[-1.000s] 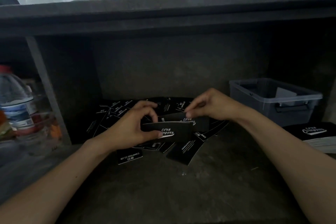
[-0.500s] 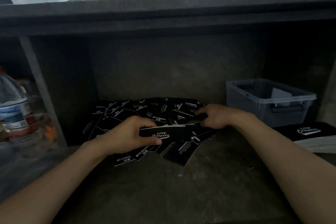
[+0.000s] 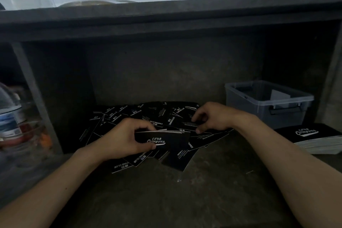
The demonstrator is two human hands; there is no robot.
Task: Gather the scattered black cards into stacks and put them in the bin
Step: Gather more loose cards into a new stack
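Black cards [image 3: 146, 116] lie scattered on the bench [image 3: 185, 200], left of the bin [image 3: 268, 102]. The left hand [image 3: 122, 139] grips a thin stack [image 3: 166, 139] by one end; the right hand [image 3: 212, 116] pinches a loose card [image 3: 191, 125]. They look light, flexible and slick (apt to fan out), so they are best pinched across the edges.

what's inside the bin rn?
Through the open top of the bin, one pale flat piece shows, toward the right side. No black cards are visible in it. The bin's floor is hidden behind its cloudy front wall.
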